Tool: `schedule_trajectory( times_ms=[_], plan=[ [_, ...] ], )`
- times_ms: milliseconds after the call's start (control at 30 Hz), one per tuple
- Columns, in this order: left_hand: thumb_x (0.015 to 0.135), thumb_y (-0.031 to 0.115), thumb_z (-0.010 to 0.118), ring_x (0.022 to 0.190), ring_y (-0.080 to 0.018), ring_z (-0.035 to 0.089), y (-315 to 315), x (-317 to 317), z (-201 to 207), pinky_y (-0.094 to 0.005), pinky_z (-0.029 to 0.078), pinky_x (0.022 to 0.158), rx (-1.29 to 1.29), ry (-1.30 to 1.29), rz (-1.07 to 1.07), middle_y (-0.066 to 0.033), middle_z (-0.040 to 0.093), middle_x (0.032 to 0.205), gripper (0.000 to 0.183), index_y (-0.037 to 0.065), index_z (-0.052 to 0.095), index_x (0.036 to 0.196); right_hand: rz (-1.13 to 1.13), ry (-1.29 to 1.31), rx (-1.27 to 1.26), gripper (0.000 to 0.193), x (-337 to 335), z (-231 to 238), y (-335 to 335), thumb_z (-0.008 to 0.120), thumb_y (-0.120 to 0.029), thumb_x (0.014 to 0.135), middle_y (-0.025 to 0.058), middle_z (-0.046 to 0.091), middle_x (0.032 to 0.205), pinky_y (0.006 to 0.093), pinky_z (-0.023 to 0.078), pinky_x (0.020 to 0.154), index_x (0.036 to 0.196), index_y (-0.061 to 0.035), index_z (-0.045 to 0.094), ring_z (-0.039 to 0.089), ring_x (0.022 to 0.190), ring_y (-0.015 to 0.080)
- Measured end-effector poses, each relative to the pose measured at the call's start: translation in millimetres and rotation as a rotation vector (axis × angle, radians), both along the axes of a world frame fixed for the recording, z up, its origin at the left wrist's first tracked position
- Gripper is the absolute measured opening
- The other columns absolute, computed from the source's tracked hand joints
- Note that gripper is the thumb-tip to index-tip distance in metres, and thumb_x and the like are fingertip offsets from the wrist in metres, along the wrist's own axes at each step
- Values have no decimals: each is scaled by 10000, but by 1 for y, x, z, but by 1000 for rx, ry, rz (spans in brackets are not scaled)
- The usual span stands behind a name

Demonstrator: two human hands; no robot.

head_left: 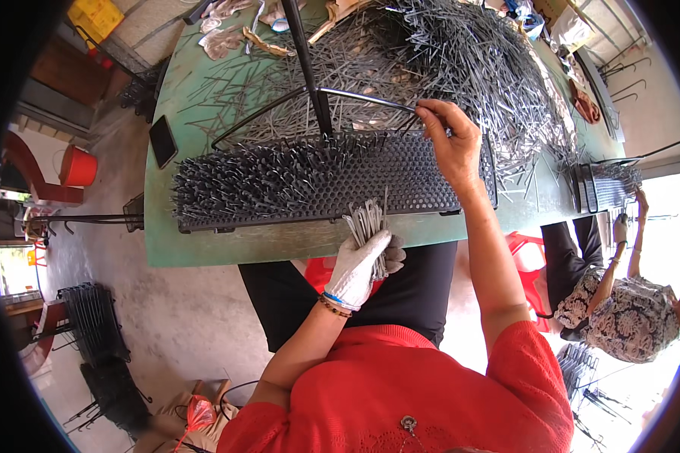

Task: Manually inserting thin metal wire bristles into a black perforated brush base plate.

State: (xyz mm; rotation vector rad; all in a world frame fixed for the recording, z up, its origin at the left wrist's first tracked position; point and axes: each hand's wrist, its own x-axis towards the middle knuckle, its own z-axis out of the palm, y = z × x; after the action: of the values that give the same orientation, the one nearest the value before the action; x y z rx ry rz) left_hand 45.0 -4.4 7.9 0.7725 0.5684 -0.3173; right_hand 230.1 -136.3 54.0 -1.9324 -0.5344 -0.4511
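A long black perforated tray point(400, 177) lies along the near edge of the green table. Its left part is packed with upright dark-grey strips point(242, 181), while rows of bare holes show toward the right. My left hand point(359, 268), in a white glove, closes round a bundle of thin grey strips point(366, 220) just below the tray's front edge. My bare right hand point(455, 140) is above the tray's right part, thumb and forefinger pinched by the end of a black rod brace point(370, 98). What the pinch holds is too small to make out.
A large heap of loose grey strips point(468, 60) covers the table's far side. A black post point(302, 60) rises behind the tray. A phone point(163, 142) lies at the table's left edge. At right, another person point(623, 313) works at a similar tray point(608, 189).
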Motion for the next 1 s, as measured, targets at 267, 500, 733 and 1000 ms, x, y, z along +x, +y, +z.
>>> schedule_trajectory(
  times_ms=[267, 500, 733, 1000],
  plan=[
    [913, 167, 610, 700, -195, 676, 1, -1, -1, -323, 585, 615, -6, -5, -8, -117, 670, 846, 191, -12, 596, 975, 204, 7, -55, 116, 7, 0, -7, 645, -37, 871, 53, 663, 896, 222, 492, 630, 980, -3, 669, 586, 688, 99],
    [910, 171, 616, 698, -195, 679, 0, -1, -2, -324, 584, 611, -13, 2, -5, -116, 674, 855, 187, -4, 601, 977, 243, 42, 18, 112, 7, -3, -13, 639, -35, 875, 57, 662, 892, 224, 490, 636, 976, 4, 669, 581, 690, 100],
    [910, 192, 615, 689, -197, 678, 2, 0, -1, -315, 579, 590, 7, 10, -16, -115, 675, 849, 208, -3, 602, 980, 222, 57, -27, 116, 6, -7, -10, 675, -60, 843, 73, 684, 881, 275, 506, 719, 954, -28, 685, 641, 789, 166],
    [907, 209, 618, 676, -196, 673, 2, 1, -1, -308, 574, 576, 14, 14, -30, -114, 672, 830, 231, -12, 602, 973, 181, -176, -265, 155, 5, -22, -4, 679, -75, 830, 117, 684, 928, 330, 522, 762, 968, -5, 686, 661, 861, 269]
  ],
)
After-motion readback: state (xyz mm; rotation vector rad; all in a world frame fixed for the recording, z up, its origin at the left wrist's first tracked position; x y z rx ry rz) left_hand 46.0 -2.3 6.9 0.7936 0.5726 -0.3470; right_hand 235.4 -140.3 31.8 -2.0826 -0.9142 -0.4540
